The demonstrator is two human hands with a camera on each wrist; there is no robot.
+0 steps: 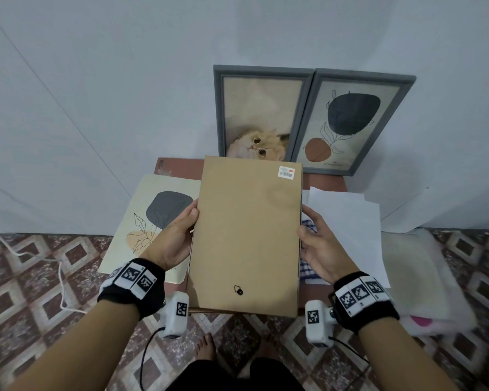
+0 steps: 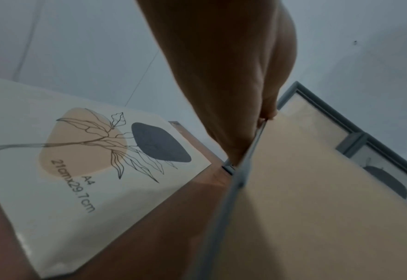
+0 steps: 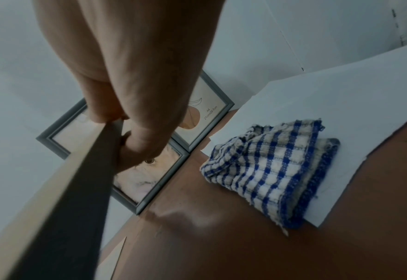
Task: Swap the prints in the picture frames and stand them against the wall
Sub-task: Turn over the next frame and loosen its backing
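Dim, even indoor light, cool and bluish on the wall (image 1: 124, 80). Soft shadows only, one faint patch on the held frame back (image 1: 246, 235). Pale glare on the brown tabletop (image 3: 185, 217) in the right wrist view. Strong wide-angle bending at the head view's edges. Both wrist views soft, nearest frame edges and fingers (image 2: 221, 75) out of focus.
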